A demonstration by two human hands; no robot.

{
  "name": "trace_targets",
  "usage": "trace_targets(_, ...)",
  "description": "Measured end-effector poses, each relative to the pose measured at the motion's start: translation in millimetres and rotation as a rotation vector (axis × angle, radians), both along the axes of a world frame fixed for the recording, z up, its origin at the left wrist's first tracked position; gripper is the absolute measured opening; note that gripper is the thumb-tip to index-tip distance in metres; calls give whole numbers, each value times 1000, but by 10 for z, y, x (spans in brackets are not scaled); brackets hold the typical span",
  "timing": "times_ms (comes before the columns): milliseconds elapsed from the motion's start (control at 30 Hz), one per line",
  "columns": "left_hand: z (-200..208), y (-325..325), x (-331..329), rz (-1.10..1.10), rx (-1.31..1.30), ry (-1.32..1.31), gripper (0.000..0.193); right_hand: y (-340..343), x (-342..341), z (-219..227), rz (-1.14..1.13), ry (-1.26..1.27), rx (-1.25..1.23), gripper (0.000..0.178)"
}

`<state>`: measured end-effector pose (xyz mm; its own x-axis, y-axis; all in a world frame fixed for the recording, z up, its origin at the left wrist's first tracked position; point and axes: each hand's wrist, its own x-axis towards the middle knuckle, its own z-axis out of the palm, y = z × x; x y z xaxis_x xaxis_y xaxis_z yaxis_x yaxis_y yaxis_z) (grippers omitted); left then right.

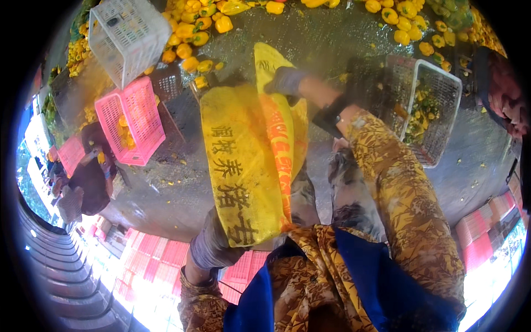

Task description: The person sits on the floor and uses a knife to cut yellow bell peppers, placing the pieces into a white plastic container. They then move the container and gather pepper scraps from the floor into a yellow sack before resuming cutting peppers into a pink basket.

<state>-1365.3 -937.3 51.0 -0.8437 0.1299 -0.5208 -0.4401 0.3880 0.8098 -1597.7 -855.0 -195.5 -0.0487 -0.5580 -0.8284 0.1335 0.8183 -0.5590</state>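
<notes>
A yellow woven sack [238,166] with dark printing and an orange-red printed strip hangs stretched out in front of my body. My right hand [285,82], in a grey glove, closes on the sack near its top end, with a loose flap sticking up beyond the fingers. At the sack's lower left edge, my left hand [215,243], also in a grey glove, grips the fabric. Its fingers are partly hidden behind the sack. Whether anything is inside the sack cannot be seen.
Yellow bell peppers [188,33] lie heaped along the far side. A white crate [130,39] and a pink crate [133,119] stand at left. A pale crate [437,119] with green-yellow scraps stands at right. Another person [91,182] is far left; stacked pink crates [152,254] are behind me.
</notes>
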Motion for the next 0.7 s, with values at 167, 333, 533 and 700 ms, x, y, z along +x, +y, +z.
trace_targets(167,-211,-205,693,934,179,-157,38,95,-69,-477,286,653,-79,34)
trace_targets(333,-587,-560,900,1355,41,6,33,369,-121,108,-649,371,-248,33)
trace_targets(533,-978,-1027,665,1237,20,100,33,652,-444,169,-809,652,-402,30)
trace_targets(700,-938,-1193,-248,1110,339,191,29,912,-798,759,-1388,349,-645,24)
